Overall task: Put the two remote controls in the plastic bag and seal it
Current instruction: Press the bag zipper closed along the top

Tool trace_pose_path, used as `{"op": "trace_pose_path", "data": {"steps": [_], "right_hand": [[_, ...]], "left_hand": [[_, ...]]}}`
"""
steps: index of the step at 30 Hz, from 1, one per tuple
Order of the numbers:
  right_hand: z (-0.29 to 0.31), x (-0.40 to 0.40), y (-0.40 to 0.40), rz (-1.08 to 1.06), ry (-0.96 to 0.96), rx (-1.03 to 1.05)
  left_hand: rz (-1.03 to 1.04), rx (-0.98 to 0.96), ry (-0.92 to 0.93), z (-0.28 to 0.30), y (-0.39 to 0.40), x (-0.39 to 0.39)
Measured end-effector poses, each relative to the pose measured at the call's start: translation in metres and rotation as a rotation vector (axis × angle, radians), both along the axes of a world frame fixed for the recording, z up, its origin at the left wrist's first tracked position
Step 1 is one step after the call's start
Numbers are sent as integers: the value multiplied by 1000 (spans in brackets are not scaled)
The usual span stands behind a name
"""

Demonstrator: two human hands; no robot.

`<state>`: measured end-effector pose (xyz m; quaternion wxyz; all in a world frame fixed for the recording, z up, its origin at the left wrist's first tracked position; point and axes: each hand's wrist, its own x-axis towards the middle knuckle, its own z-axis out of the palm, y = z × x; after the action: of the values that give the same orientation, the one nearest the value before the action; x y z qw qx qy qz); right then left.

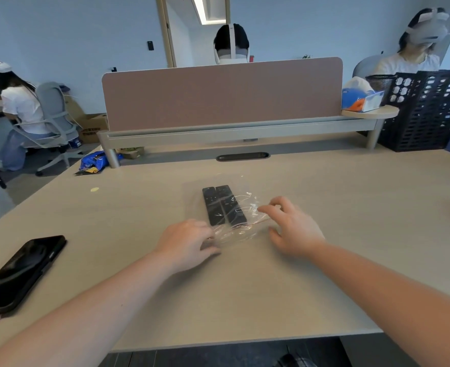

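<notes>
Your left hand (pixel 189 241) pinches the near edge of the clear plastic bag (pixel 234 207); your right hand (pixel 291 225) is released, fingers spread at the bag's right side. Two slim black remote controls (pixel 223 205) lie side by side inside it, mid-bench (pixel 324 194). A black smartphone (pixel 20 272) lies well left.

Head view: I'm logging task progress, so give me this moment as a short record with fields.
remotes: two black remote controls side by side inside the bag
bag: clear plastic bag flat on the desk, mouth toward the person
left hand: left hand on the bag's near left corner
right hand: right hand, fingers spread at the bag's right edge
seal: cannot tell if closed
nearby: black phone at left
</notes>
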<state>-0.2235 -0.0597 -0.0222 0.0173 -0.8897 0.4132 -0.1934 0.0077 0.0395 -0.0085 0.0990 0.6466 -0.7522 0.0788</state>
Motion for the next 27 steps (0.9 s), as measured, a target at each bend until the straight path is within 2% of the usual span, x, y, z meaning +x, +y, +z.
{"op": "trace_pose_path", "data": {"steps": [3, 5, 8, 13, 17, 24, 27], "right_hand": [[-4, -2, -7, 29, 246, 44], [-9, 1, -12, 29, 337, -27], [-16, 0, -18, 52, 426, -110], [-22, -9, -14, 225, 156, -366], [-20, -5, -7, 270, 31, -428], [-25, 4, -9, 273, -13, -456], [-25, 5, -9, 293, 49, -506]], "left_hand": [[-41, -51, -6, -4, 2, 0], [-57, -83, -23, -7, 1, 4], [-79, -80, -154, -14, 0, 10], [-66, -161, -194, -16, -1, 8], [-121, -196, -136, -21, -12, -21], [-101, -242, -130, -31, -34, -51], [-77, -258, -96, -36, -38, -56]]}}
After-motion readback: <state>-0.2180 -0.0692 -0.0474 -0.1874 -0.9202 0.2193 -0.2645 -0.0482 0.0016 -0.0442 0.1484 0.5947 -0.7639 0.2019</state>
